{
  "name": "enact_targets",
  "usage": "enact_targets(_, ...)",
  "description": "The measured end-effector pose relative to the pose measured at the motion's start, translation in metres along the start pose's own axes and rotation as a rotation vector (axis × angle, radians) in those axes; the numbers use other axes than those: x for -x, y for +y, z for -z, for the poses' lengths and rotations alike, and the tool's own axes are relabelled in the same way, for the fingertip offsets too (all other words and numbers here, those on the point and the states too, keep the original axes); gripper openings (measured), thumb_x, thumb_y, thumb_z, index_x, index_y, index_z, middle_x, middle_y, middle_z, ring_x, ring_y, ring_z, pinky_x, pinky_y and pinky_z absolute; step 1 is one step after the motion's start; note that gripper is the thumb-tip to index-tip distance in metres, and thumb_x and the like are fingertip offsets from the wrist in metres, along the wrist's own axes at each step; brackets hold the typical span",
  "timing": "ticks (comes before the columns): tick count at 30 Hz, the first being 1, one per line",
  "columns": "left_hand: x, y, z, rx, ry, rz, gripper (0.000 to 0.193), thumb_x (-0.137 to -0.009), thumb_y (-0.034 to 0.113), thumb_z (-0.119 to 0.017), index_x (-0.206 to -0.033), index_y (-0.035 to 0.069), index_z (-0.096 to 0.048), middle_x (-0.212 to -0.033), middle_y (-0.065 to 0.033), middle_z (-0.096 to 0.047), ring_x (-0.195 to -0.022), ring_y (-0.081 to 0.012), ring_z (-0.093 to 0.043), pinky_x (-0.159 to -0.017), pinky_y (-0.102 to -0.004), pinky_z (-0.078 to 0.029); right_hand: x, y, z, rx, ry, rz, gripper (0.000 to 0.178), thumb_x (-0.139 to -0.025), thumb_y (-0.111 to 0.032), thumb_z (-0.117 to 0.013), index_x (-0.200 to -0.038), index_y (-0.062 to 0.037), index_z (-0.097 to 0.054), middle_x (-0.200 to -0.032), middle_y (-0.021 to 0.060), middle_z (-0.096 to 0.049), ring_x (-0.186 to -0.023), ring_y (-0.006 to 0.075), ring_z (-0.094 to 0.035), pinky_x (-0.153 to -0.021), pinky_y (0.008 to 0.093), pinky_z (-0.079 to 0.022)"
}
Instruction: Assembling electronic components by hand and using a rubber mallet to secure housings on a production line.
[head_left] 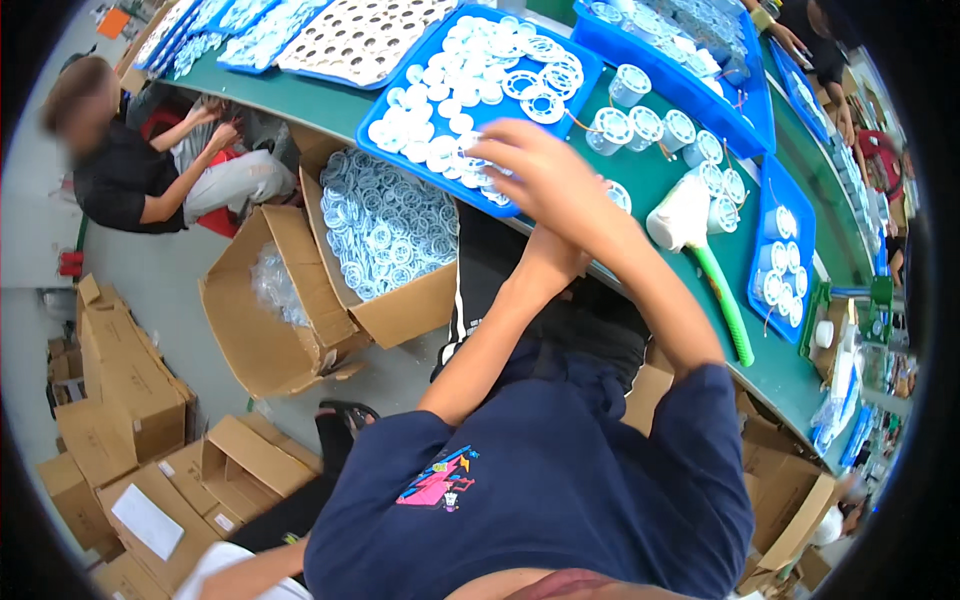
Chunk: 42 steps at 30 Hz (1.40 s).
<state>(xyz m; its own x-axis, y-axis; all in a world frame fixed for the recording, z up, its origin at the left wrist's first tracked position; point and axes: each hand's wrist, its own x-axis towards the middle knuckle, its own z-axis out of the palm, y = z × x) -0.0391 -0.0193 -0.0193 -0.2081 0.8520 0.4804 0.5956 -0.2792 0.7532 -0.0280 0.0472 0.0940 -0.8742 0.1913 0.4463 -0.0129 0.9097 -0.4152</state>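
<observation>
R grip (535, 180) spread over wht discs (440, 150), L grip (560, 247) (mostly hidden) can't tell

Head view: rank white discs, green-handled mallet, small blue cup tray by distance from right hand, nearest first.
1. White discs: left of the right hand, the closest ones overlapped by its fingers in view.
2. Green-handled mallet: right of the hand.
3. Small blue cup tray: farther right, beyond the mallet.

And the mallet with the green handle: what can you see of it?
The mallet has a bulky white head, material unclear, and a bright-green, plastic-looking handle. It lies on the green table near the white-topped cups, head toward the picture's upper left, handle slanting down and right. No hand touches it.
</observation>
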Motion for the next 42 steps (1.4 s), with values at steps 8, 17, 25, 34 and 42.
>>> enact_targets(8,0.018,0.001,0.011,0.142,0.112,0.125,0.067,-0.094,0.017,-0.069,-0.152,-0.002,-0.042,-0.154,-0.027,-0.047,-0.144,-0.0443,-0.042,-0.119,-0.0503,-0.033,-0.055,0.024,-0.097,0.168,-0.148,0.065,0.022,-0.086,-0.012,-0.071,-0.107,-0.0068,-0.068,-0.103,0.0134,-0.062,-0.102,0.0338,-0.062,-0.085,0.0429,-0.058)
enact_targets(17,0.01,0.003,0.015,-0.087,0.129,-0.016,0.073,-0.086,0.017,-0.081,-0.147,-0.004,-0.047,-0.141,-0.0256,-0.052,-0.129,-0.0425,-0.051,-0.109,-0.0499,-0.041,-0.06,0.027,-0.106,0.151,-0.13,0.081,0.029,-0.078,-0.005,-0.071,-0.107,-0.0044,-0.068,-0.108,0.0137,-0.064,-0.105,0.0322,-0.064,-0.086,0.0405,-0.058)
enact_targets(25,0.014,0.007,0.018,0.003,0.11,0.006,0.064,-0.089,0.01,-0.078,-0.145,-0.002,-0.05,-0.146,-0.0244,-0.054,-0.135,-0.0395,-0.053,-0.112,-0.0478,-0.042,-0.058,0.02,-0.103,0.082,-0.215,-0.003,0.025,-0.083,-0.006,-0.071,-0.107,-0.0033,-0.068,-0.11,0.0139,-0.064,-0.103,0.0343,-0.066,-0.078,0.0455,-0.061)
enact_targets(34,0.01,0.003,0.002,-0.146,0.163,0.03,0.066,-0.085,0.016,-0.084,-0.144,0.004,-0.056,-0.142,-0.0214,-0.056,-0.128,-0.0385,-0.056,-0.106,-0.0475,-0.044,-0.059,0.02,-0.088,0.042,-0.319,-0.003,0.025,-0.084,-0.001,-0.067,-0.109,-0.0018,-0.07,-0.11,0.015,-0.066,-0.1,0.0363,-0.071,-0.076,0.0488,-0.061)
enact_targets(42,0.008,0.006,0.004,-0.128,0.187,0.024,0.069,-0.085,0.013,-0.083,-0.146,0.002,-0.052,-0.14,-0.0208,-0.058,-0.128,-0.0378,-0.056,-0.107,-0.0467,-0.044,-0.061,0.024,-0.101,0.018,-0.126,0.07,0.015,-0.085,-0.009,-0.068,-0.096,-0.0039,-0.076,-0.104,0.0157,-0.071,-0.097,0.037,-0.073,-0.075,0.0498,-0.061)
